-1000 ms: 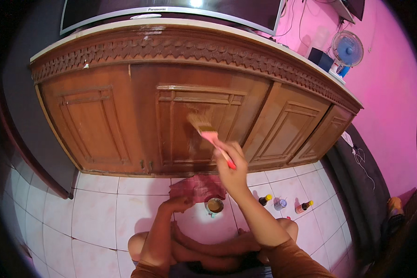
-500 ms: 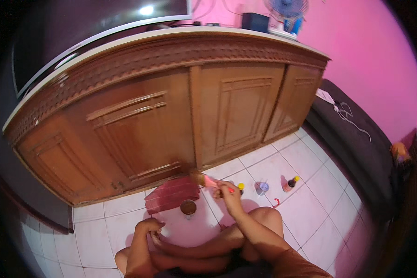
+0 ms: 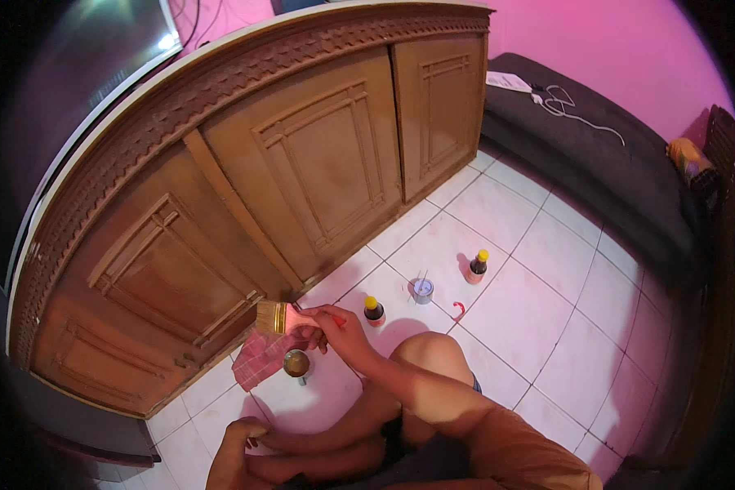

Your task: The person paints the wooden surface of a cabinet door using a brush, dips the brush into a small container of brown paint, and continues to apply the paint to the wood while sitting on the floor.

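Observation:
My right hand [image 3: 322, 325] grips a wide paintbrush [image 3: 279, 318] by its red handle. The brush has a gold-coloured ferrule, and its pale brown bristles point left toward the wooden cabinet [image 3: 318, 171], near its bottom edge. Below the brush, a cup of brown liquid [image 3: 296, 363] stands by a folded red checked cloth [image 3: 257, 359] on the tiles. My left hand [image 3: 247, 429] hangs loosely by my lower leg, fingers slightly bent and apart, with nothing seen in it.
To the right on the tiled floor stand two dark bottles with yellow caps, one near [image 3: 373, 311] and one farther [image 3: 478, 268]. Between them is a small tin [image 3: 422, 291] with thin sticks. A red curved piece [image 3: 459, 310] lies close by. A dark couch [image 3: 580, 155] holds a white cable [image 3: 580, 114].
The view has swung to the right and the brush has drawn back a little from the cabinet's base. My right hand still holds it. My left hand stays low by my leg.

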The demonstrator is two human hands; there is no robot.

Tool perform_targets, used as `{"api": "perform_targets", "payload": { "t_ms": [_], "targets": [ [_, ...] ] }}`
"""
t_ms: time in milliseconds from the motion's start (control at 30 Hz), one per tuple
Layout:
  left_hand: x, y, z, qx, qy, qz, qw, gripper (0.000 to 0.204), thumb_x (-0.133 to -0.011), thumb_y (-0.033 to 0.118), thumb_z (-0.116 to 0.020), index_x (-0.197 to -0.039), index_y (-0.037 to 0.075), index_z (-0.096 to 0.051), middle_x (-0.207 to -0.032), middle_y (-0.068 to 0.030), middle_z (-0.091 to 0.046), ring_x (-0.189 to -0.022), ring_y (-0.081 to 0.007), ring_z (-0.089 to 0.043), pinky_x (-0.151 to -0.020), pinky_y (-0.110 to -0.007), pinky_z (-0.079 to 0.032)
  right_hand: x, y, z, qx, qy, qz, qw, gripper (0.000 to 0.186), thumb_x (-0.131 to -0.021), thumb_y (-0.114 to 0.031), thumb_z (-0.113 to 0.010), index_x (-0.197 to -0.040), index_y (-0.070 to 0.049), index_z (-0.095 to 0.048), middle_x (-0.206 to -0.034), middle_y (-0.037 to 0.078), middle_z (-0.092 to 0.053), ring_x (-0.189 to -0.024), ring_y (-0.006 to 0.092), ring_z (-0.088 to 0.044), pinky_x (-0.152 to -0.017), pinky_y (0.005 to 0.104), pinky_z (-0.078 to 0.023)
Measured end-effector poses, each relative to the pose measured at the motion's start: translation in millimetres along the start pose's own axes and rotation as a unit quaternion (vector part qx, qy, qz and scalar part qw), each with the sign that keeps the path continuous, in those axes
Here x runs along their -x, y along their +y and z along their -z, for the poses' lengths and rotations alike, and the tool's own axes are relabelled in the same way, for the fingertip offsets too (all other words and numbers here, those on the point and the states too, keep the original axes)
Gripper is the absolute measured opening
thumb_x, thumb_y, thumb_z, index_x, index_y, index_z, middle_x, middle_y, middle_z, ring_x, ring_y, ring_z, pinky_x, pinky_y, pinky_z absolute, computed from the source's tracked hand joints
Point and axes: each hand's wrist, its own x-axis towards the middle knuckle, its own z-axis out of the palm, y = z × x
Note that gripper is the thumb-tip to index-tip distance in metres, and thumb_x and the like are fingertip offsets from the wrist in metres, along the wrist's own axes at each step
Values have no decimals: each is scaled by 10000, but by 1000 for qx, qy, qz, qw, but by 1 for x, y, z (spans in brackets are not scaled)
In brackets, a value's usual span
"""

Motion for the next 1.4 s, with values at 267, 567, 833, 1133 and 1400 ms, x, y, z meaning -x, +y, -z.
{"api": "perform_targets", "payload": {
  "t_ms": [267, 567, 833, 1133, 1400],
  "targets": [
    [44, 15, 4, -10, 11, 82, 996, 477, -888, 459, -583, -843, -6, -681, -764, -160, -675, -776, -262, -698, -671, -374, -604, -2, 9, -6, -20, -15, -25, 999, 277, -1000, -203, -504, -1139, -1, -632, -832, 97, -677, -628, 124, -631, -499, 229, -460],
    [10, -17, 12, -112, -27, -85, 990, 263, -815, 212, -596, -982, 33, -692, -753, -113, -678, -648, -232, -692, -578, -358, -602, -4, 23, -9, -23, 8, -50, 998, 242, -952, -185, -581, -1081, 12, -634, -740, 65, -653, -567, 115, -620, -464, 240, -459],
    [12, -36, 15, -46, -28, -145, 988, 310, -856, 251, -536, -928, 4, -710, -793, -109, -673, -612, -217, -650, -549, -350, -554, -5, 25, -15, -6, 4, -75, 997, 261, -983, -201, -545, -1140, -12, -633, -830, 101, -670, -632, 141, -634, -514, 241, -463],
    [13, -17, 16, 45, 79, -128, 988, 466, -880, 382, -506, -859, -62, -649, -690, -173, -647, -578, -262, -636, -508, -375, -509, -6, 11, -16, 82, 49, -60, 994, 295, -957, -241, -600, -1123, -2, -647, -806, 101, -659, -601, 132, -605, -519, 246, -450],
    [26, -5, 11, 38, 64, -87, 993, 458, -856, 385, -597, -891, -66, -672, -708, -176, -667, -571, -265, -641, -543, -369, -521, -4, 16, -19, 119, 43, -43, 991, 313, -972, -258, -590, -1113, 15, -646, -771, 82, -643, -598, 122, -601, -504, 237, -442]
  ]
}}
